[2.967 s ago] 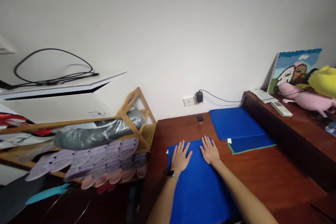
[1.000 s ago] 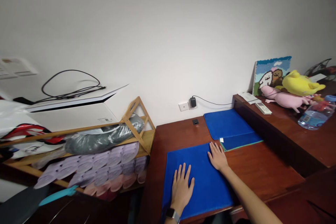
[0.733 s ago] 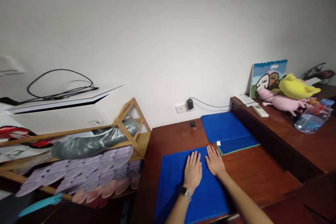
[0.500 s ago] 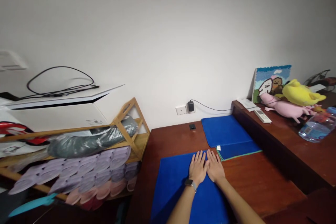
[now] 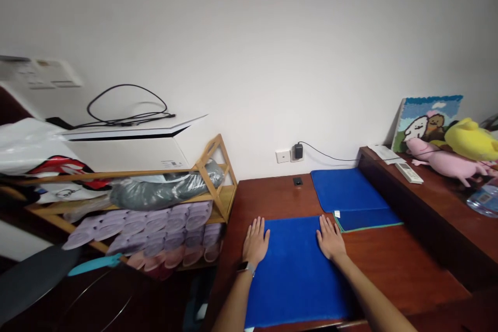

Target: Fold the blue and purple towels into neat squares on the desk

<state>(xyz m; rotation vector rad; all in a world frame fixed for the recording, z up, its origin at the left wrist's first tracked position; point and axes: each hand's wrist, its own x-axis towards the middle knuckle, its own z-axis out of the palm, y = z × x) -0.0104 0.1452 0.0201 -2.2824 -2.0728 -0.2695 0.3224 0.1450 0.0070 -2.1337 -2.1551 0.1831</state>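
Note:
A blue cloth [image 5: 295,270], probably a towel, lies spread flat on the brown wooden desk [image 5: 268,194]. My left hand [image 5: 256,243] rests flat at its upper left corner, fingers stretched out, with a watch on the wrist. Across the cloth, my right hand [image 5: 330,238] lies flat over its upper right corner, fingers also extended. Neither hand grips anything. Just behind my right hand sits a second blue cloth [image 5: 342,189], folded, with a green edge and a small white tag.
A raised shelf [image 5: 431,197] on the right bears a remote control [image 5: 409,173], a pink plush toy [image 5: 443,160], a yellow plush toy [image 5: 472,137] and a plastic bottle [image 5: 484,199]. Left stands a wooden rack [image 5: 218,187] with slippers and a white box [image 5: 132,153]. A plugged-in charger [image 5: 298,151] trails a cable.
My hands have moved apart from the middle of the cloth, the left one out to the left corner, the right one to the right edge. The view has turned slightly left.

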